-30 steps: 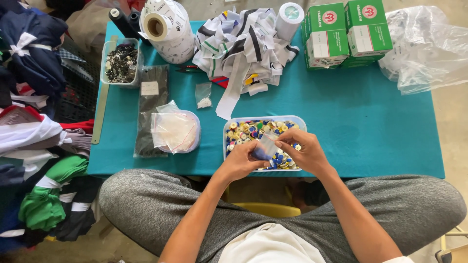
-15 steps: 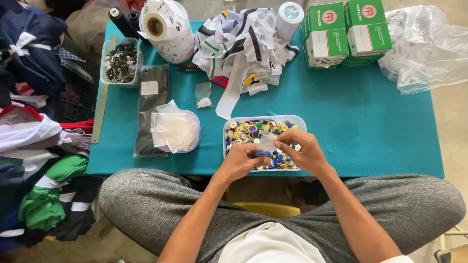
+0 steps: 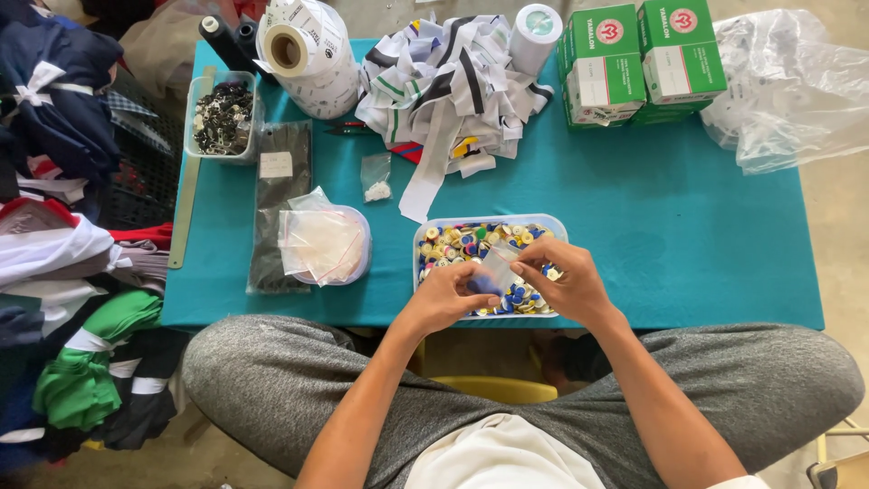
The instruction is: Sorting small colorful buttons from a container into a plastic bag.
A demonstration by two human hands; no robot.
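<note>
Over teal table (image 3: pixel 688 235), both forearms reach in from lap, wrists meeting above clear tub of mixed buttons (image 3: pixel 453 249). Since a second ago bag has dropped lower, hands drawn closer. Small clear zip bag (image 3: pixel 496 270) pinched between both hands over tub. Left hand (image 3: pixel 450 299) curls closed on lower edge, something dark blue at fingertips. Right hand (image 3: pixel 563 282) grips top edge, fingers bent.

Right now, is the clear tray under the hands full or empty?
Full: the clear tray is heaped with mixed-colour buttons. Both hands, left hand and right hand, hold a small clear bag over it.
</note>
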